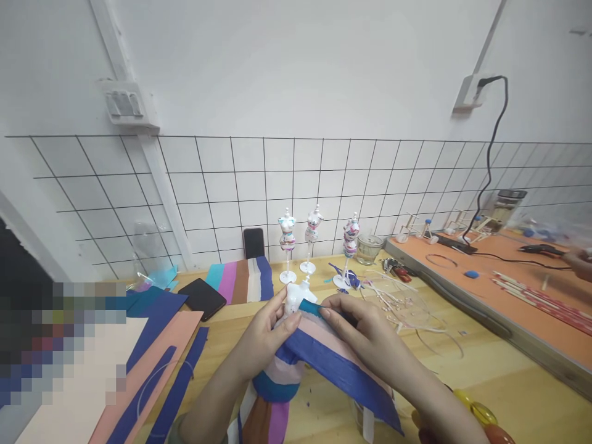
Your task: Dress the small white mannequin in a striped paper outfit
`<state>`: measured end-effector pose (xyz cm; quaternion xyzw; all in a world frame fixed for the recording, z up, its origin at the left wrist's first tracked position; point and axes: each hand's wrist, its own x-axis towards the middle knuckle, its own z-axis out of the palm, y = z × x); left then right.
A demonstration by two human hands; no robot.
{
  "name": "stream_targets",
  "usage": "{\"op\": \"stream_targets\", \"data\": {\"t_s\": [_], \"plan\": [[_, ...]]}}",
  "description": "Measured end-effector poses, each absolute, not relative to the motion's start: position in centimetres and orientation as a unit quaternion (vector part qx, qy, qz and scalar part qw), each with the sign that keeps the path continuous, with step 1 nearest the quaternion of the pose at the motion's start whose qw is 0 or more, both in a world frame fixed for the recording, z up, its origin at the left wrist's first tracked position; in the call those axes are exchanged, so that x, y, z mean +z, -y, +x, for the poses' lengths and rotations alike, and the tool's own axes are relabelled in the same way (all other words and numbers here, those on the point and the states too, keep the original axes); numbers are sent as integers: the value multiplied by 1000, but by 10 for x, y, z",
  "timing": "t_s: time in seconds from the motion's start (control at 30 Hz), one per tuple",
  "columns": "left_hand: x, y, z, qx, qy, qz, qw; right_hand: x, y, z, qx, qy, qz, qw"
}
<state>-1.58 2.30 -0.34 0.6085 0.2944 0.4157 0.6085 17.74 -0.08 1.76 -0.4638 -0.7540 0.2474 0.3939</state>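
My left hand (pixel 261 339) is wrapped round a small white mannequin torso (pixel 294 296), its neck pointing up and away. Striped crepe paper (pixel 345 364) in blue, pale pink and teal lies against the torso's front and trails down to the right. The fingers of my right hand (pixel 363 324) pinch the teal upper edge of this paper beside the torso. Below my left hand hangs more striped paper (pixel 277 388), with teal, brown and purple bands. My hands hide the torso's lower part.
Three small mannequins on stands (pixel 287 243) are at the wall, near a phone (pixel 254 243) and a glass bowl (pixel 370 248). Coloured paper sheets (pixel 157 370) and a black flat device (pixel 202 298) lie left. Clear tangled strips (pixel 398 302), scissors (pixel 476 407) and another person's hand (pixel 580 266) are right.
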Motion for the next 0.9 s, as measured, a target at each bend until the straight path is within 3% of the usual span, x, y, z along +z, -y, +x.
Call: {"op": "stream_targets", "data": {"t_s": [0.33, 0.77, 0.9], "plan": [[-5, -38, -28, 468, -394, 541, 577, 15, -6, 186, 230, 713, -501, 434], [7, -21, -26, 434, -254, 440, 744, 11, -9, 189, 252, 631, -505, 532], [14, -15, -20, 431, -266, 388, 770, 17, 6, 184, 140, 640, -447, 609]]}}
